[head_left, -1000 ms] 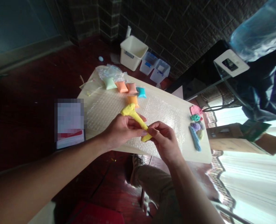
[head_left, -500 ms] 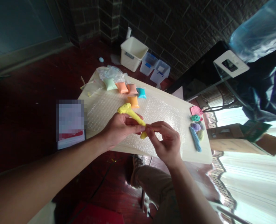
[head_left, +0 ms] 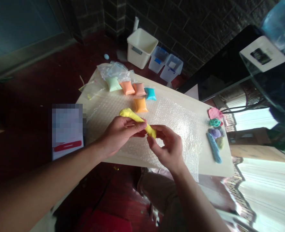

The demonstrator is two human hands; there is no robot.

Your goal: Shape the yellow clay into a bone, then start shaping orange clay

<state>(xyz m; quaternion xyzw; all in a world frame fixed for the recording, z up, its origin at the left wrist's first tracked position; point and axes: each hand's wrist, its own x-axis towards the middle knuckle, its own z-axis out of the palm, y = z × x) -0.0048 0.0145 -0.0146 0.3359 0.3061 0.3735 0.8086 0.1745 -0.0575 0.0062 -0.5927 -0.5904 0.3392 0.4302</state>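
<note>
A long, lumpy roll of yellow modelling clay (head_left: pixel 150 129) is held above the table, slanting down to the right. My left hand (head_left: pixel 123 130) grips its middle between thumb and fingers, and the thick upper end sticks out past the index finger. At the lower end, my right hand (head_left: pixel 168 141) has its thumb below and fingers above, closed loosely about the tip. Beyond the hands, an orange-yellow packet (head_left: pixel 141 105) lies on bubble wrap (head_left: pixel 173 119).
Pale green (head_left: pixel 113 84), orange, peach and blue packets (head_left: pixel 151 93) line the far side of the table (head_left: pixel 205 164). Shaped clay pieces, including a blue roll (head_left: pixel 214 147), lie at the right end. Bins (head_left: pixel 142 48) stand on the floor behind. A pixelated object (head_left: pixel 67 129) is at left.
The clay's lower end was bent under and pinched by my right fingertips; now it lies straighter, with my right thumb and fingers wider apart around it. The camera view has shifted slightly.
</note>
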